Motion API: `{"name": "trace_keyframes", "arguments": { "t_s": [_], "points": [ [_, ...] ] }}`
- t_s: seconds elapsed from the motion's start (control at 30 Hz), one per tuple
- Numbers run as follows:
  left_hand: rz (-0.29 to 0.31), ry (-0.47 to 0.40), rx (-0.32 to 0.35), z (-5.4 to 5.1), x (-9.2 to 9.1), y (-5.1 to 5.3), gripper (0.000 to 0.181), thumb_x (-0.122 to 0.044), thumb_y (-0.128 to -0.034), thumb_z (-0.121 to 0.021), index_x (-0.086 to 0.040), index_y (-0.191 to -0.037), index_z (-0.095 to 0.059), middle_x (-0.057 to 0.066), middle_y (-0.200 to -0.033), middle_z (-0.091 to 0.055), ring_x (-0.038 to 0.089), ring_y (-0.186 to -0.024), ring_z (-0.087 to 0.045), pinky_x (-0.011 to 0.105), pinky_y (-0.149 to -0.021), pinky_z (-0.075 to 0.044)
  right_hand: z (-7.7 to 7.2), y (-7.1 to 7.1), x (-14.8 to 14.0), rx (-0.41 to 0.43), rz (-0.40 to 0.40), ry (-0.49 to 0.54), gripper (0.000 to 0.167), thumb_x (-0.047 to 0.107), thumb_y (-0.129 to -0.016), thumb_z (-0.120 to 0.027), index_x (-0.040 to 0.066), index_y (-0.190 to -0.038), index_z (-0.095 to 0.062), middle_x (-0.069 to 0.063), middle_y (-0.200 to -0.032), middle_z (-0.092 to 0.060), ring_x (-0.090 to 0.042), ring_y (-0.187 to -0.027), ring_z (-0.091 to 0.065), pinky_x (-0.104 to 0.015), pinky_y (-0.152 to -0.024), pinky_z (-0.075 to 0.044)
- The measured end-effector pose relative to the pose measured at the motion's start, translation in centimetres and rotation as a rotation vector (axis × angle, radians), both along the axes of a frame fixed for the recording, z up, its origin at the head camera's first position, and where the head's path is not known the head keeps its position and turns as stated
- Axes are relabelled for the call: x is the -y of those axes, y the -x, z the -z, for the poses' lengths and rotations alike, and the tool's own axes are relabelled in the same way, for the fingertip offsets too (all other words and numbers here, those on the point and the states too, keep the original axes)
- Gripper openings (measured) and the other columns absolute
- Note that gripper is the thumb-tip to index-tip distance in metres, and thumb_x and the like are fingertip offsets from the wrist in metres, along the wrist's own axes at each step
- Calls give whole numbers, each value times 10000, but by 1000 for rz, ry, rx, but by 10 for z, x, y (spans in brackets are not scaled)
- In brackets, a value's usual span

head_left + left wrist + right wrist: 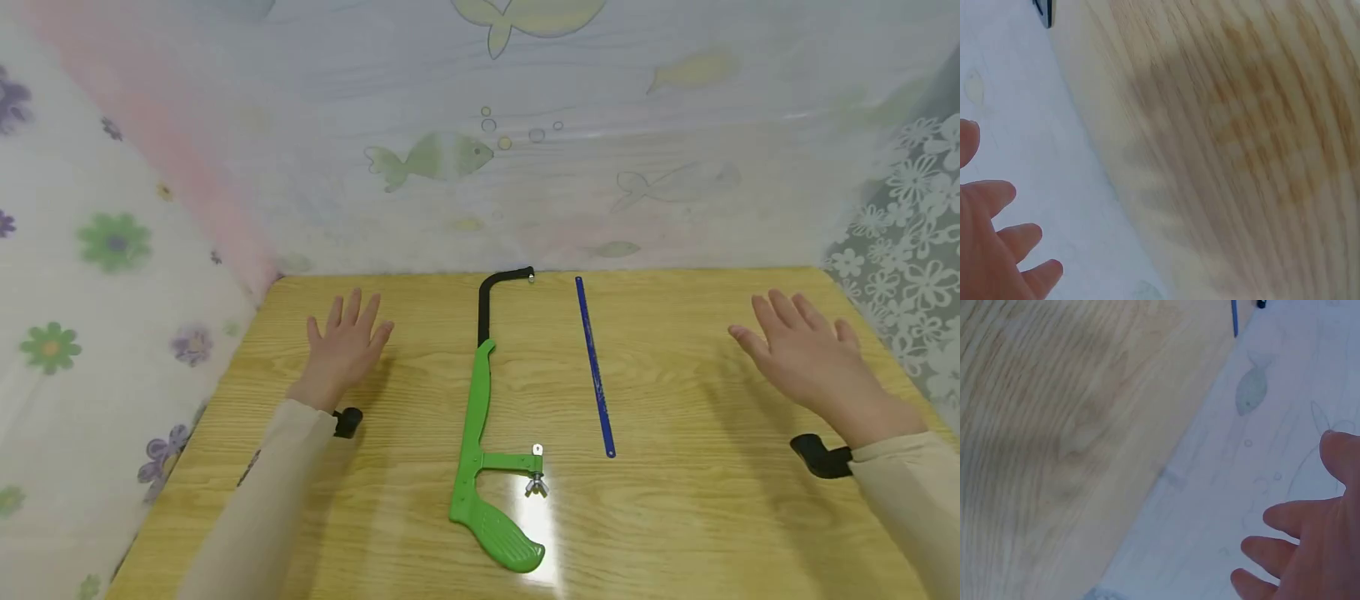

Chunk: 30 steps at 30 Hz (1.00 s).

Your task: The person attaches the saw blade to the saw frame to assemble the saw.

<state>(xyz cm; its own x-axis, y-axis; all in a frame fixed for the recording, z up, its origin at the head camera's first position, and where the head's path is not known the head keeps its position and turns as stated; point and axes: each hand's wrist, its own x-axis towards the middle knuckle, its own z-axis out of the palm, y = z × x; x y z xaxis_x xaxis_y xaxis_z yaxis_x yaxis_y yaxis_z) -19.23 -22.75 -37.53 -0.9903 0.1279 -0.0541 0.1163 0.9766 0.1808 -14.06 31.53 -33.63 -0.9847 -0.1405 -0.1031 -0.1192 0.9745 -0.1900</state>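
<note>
A hacksaw frame [472, 417] with a green handle and a black bent front arm lies on the wooden table, its grip towards me. A wing nut [536, 485] sits on its short green crosspiece, and no blade is fitted in it. To its right lies a separate blue hacksaw blade [595, 367]. My left hand [341, 350] is held above the table left of the frame, fingers spread and holding nothing. Over the right side, my right hand [810, 358] is likewise spread and holds nothing. The left wrist view shows my left fingers [1019, 240]; the right wrist view, my right fingers [1272, 553].
The wooden table [675, 517] ends at a back sheet [555, 200] printed with fish. A flowered sheet [112, 333] borders the left side, and a white-flower lace covering [918, 242] the right. A black wrist camera [821, 457] sticks out from my right wrist.
</note>
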Motion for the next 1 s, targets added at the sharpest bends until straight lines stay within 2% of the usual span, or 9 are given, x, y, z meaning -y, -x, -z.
{"name": "trace_keyframes", "arguments": {
  "t_s": [0.07,0.17,0.23,0.3,0.43,0.57,0.7,0.87,1.0],
  "points": [
    [-11,-26,-24,1,-1,-1,651,-553,-918,-188,-179,-1442,-93,114,-1484,-4,348,-1330,31,644,-933,53,2,1,3,-34,2,-11,777,583,-902,-205,14,-1419,-90,-267,-1433,-52,-463,-1279,-9,-658,-905,26],
    [-11,-84,-80,7,-5,-5,605,-505,-932,-269,-122,-1401,-268,145,-1445,-191,365,-1305,-134,615,-958,-92,7,1,6,-83,10,-30,782,594,-895,-207,-28,-1366,-268,-295,-1350,-264,-488,-1197,-233,-643,-888,-137],
    [3,-159,-103,12,-10,-8,562,-476,-934,-316,-91,-1338,-382,156,-1374,-325,363,-1260,-242,569,-957,-197,11,1,8,-95,23,-21,756,585,-897,-235,-38,-1302,-378,-303,-1252,-392,-477,-1069,-391,-601,-811,-287],
    [18,-253,-92,17,-15,-13,537,-468,-931,-337,-81,-1284,-455,142,-1311,-415,342,-1214,-331,523,-939,-279,17,-1,9,-99,31,18,668,534,-913,-292,-26,-1236,-461,-281,-1151,-497,-432,-933,-504,-550,-696,-380],
    [13,-480,-33,30,-33,-23,483,-464,-926,-356,-117,-1213,-529,62,-1200,-525,258,-1099,-476,450,-885,-376,34,-7,12,-146,51,109,424,356,-936,-408,4,-1117,-559,-227,-996,-599,-364,-775,-572,-483,-598,-413],
    [26,-581,-45,41,-59,-36,359,-432,-922,-406,-186,-1107,-591,-42,-1053,-585,146,-933,-548,380,-792,-433,51,-13,23,-169,90,196,359,311,-933,-436,17,-1080,-579,-174,-925,-628,-338,-758,-573,-468,-607,-410],
    [97,-586,-36,50,-88,-52,267,-403,-908,-459,-227,-1020,-624,-126,-953,-587,68,-824,-543,312,-731,-440,68,-19,41,-110,125,317,407,360,-938,-405,24,-1093,-576,-97,-870,-647,-278,-755,-586,-458,-655,-415],
    [201,-629,84,57,-116,-72,261,-410,-902,-474,-234,-1016,-627,-152,-922,-591,44,-806,-550,269,-704,-440,85,-24,64,0,161,458,472,414,-935,-379,27,-1144,-550,-84,-910,-646,-231,-803,-601,-430,-713,-427],
    [275,-667,144,57,-130,-81,269,-447,-886,-480,-249,-991,-629,-157,-892,-583,47,-795,-533,257,-707,-429,93,-21,80,99,180,563,507,429,-924,-403,15,-1195,-516,-123,-997,-624,-210,-827,-601,-366,-702,-465]
  ]
}}
